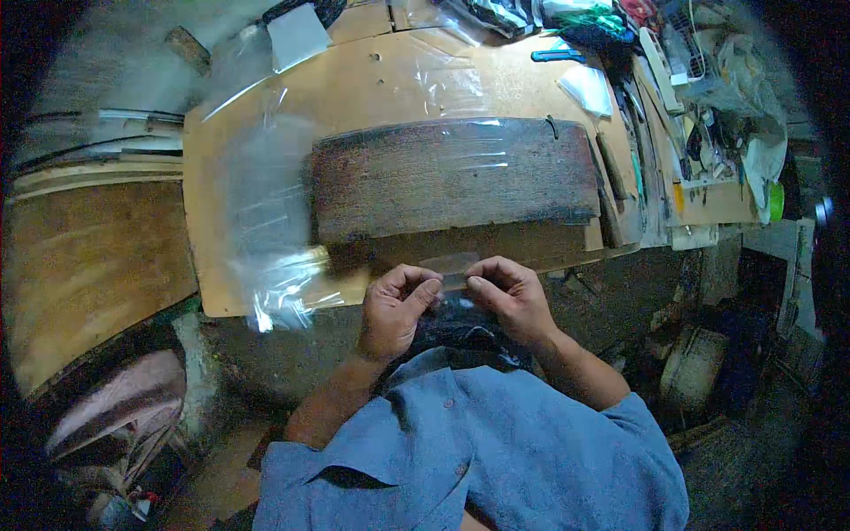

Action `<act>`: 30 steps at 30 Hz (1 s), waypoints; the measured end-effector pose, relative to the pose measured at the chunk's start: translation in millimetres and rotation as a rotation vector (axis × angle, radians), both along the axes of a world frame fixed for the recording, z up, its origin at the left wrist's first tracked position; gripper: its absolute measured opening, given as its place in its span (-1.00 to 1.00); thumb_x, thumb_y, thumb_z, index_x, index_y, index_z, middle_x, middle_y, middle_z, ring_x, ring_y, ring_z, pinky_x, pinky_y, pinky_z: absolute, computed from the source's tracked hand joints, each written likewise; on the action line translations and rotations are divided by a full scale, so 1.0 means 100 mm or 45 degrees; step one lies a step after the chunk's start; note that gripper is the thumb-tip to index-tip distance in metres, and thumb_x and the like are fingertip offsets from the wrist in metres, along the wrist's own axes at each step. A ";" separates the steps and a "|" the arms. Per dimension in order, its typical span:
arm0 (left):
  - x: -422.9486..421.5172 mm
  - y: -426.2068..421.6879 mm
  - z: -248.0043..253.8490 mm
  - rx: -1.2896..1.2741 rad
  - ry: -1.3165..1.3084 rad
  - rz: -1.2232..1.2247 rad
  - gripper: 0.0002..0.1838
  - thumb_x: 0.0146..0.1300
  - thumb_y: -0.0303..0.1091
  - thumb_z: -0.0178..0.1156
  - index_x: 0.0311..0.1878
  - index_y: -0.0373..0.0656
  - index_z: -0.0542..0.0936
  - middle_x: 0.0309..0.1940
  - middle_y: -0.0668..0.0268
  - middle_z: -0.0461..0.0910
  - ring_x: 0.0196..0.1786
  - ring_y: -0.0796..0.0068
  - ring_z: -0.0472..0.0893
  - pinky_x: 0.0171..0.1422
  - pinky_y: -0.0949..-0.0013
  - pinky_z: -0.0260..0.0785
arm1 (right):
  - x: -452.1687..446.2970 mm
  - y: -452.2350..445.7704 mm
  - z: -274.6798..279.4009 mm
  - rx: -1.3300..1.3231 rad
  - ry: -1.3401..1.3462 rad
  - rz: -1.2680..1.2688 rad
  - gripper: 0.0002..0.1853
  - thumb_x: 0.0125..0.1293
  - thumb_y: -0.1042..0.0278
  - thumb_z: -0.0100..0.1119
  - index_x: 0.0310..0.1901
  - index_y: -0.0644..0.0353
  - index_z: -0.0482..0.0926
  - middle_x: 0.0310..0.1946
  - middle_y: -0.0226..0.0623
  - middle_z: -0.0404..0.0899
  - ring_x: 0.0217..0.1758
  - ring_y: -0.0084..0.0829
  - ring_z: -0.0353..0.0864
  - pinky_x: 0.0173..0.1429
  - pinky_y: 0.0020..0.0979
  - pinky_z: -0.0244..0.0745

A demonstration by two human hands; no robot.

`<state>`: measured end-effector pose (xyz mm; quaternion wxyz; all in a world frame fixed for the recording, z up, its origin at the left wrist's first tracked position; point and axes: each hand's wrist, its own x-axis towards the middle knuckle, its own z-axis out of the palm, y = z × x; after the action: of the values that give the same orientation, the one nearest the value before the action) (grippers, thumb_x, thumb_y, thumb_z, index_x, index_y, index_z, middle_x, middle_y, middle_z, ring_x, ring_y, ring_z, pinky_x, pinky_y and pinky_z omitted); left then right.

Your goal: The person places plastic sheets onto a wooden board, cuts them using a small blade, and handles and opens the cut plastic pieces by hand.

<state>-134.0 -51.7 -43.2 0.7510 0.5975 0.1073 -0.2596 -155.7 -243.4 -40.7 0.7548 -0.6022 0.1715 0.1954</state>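
My left hand (394, 311) and my right hand (515, 299) face each other at the near edge of the worktable, close to my body. Thumb and forefinger are pinched together on each. Between them is a thin, clear plastic piece (450, 263), which looks like film or a small bag; its outline is faint. Just beyond my fingertips lies a worn, dark wooden board (452, 177) on the table. Clear plastic sheets (266, 181) cover the tabletop to the board's left.
A blue utility knife (558, 55) lies at the table's far right. Tools and plastic bags (735, 106) crowd the right side. A brown wooden panel (97, 257) stands left of the worktable (354, 75). A white sheet (298, 37) rests at the back.
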 end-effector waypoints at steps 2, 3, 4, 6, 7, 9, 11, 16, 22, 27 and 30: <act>0.00 0.00 -0.01 0.051 -0.015 -0.001 -0.88 0.31 -0.39 0.24 -0.20 -0.24 0.60 -0.46 0.38 0.61 -0.41 0.66 0.52 -0.28 0.55 0.39 | 0.00 0.00 0.01 0.040 -0.003 0.018 -0.87 0.35 0.43 0.17 -0.15 0.28 0.55 -0.34 -0.48 0.57 -0.33 -0.71 0.48 -0.25 -0.62 0.41; 0.00 0.00 -0.02 0.053 -0.014 -0.003 -0.88 0.31 -0.39 0.24 -0.20 -0.24 0.60 -0.46 0.38 0.61 -0.41 0.66 0.52 -0.28 0.55 0.39 | -0.01 -0.01 0.00 0.041 -0.003 0.016 -0.87 0.35 0.43 0.17 -0.15 0.28 0.55 -0.34 -0.48 0.57 -0.33 -0.71 0.48 -0.25 -0.62 0.41; 0.00 0.00 -0.04 0.058 -0.005 0.009 -0.87 0.31 -0.37 0.23 -0.21 -0.24 0.59 -0.47 0.38 0.60 -0.42 0.66 0.52 -0.29 0.56 0.39 | -0.02 -0.02 -0.03 0.046 -0.001 0.046 -0.87 0.35 0.42 0.17 -0.15 0.28 0.55 -0.34 -0.48 0.57 -0.33 -0.71 0.48 -0.25 -0.62 0.41; 0.00 0.00 -0.04 0.067 0.012 0.019 -0.87 0.32 -0.36 0.23 -0.23 -0.24 0.58 -0.48 0.37 0.60 -0.43 0.66 0.53 -0.31 0.56 0.39 | -0.03 -0.01 -0.02 0.055 0.008 0.074 -0.86 0.36 0.41 0.16 -0.14 0.28 0.55 -0.34 -0.47 0.57 -0.33 -0.71 0.48 -0.26 -0.63 0.40; 0.02 -0.02 0.00 0.038 0.036 0.047 -0.85 0.33 -0.34 0.23 -0.25 -0.24 0.57 -0.50 0.37 0.59 -0.46 0.66 0.52 -0.33 0.56 0.40 | -0.01 0.00 0.05 0.154 0.070 0.045 -0.85 0.35 0.41 0.16 -0.13 0.28 0.56 -0.34 -0.46 0.58 -0.33 -0.70 0.49 -0.25 -0.62 0.40; 0.04 -0.05 0.01 0.014 0.064 0.074 -0.84 0.34 -0.33 0.22 -0.28 -0.24 0.56 -0.51 0.36 0.58 -0.48 0.66 0.52 -0.35 0.55 0.40 | -0.01 0.01 0.09 0.256 0.134 0.014 -0.84 0.35 0.41 0.16 -0.11 0.29 0.56 -0.33 -0.45 0.59 -0.33 -0.69 0.50 -0.23 -0.61 0.41; 0.05 -0.08 -0.01 -0.076 0.069 0.154 -0.81 0.35 -0.31 0.21 -0.30 -0.23 0.53 -0.54 0.36 0.55 -0.52 0.66 0.51 -0.41 0.53 0.42 | -0.02 -0.02 0.09 0.258 0.093 0.119 -0.81 0.33 0.41 0.17 -0.07 0.29 0.56 -0.31 -0.41 0.60 -0.30 -0.65 0.52 -0.19 -0.57 0.44; 0.04 -0.11 -0.01 0.010 0.054 0.180 -0.80 0.34 -0.29 0.21 -0.32 -0.22 0.51 -0.57 0.37 0.52 -0.54 0.65 0.50 -0.48 0.51 0.42 | -0.07 -0.07 0.08 0.292 0.167 0.166 -0.76 0.30 0.37 0.22 -0.06 0.29 0.57 -0.30 -0.41 0.61 -0.33 -0.64 0.53 -0.20 -0.55 0.45; 0.01 -0.13 -0.05 -0.057 -0.003 0.184 -0.77 0.35 -0.25 0.21 -0.34 -0.20 0.51 -0.54 0.39 0.53 -0.53 0.65 0.50 -0.47 0.53 0.40 | -0.10 -0.09 0.08 0.256 0.158 0.201 -0.78 0.29 0.33 0.24 -0.12 0.27 0.59 -0.35 -0.46 0.60 -0.39 -0.66 0.50 -0.26 -0.55 0.44; -0.01 -0.13 0.10 -0.208 0.111 0.149 -0.78 0.36 -0.24 0.20 -0.30 -0.21 0.55 -0.48 0.38 0.58 -0.43 0.67 0.54 -0.36 0.54 0.41 | -0.11 -0.12 0.05 0.246 0.143 0.147 -0.81 0.29 0.34 0.25 -0.17 0.27 0.57 -0.35 -0.45 0.59 -0.35 -0.65 0.51 -0.23 -0.54 0.45; -0.02 -0.14 0.14 -0.027 0.102 -0.060 -0.83 0.34 -0.31 0.22 -0.22 -0.25 0.59 -0.41 0.36 0.63 -0.36 0.67 0.56 -0.25 0.53 0.44 | -0.10 -0.12 0.09 0.197 0.015 0.144 -0.82 0.31 0.34 0.23 -0.16 0.26 0.57 -0.34 -0.44 0.59 -0.30 -0.64 0.51 -0.18 -0.54 0.45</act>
<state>-136.1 -65.3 -29.2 0.7460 0.5812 0.1203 -0.3020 -166.1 -255.3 -31.6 0.7858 -0.5497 0.1260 0.2539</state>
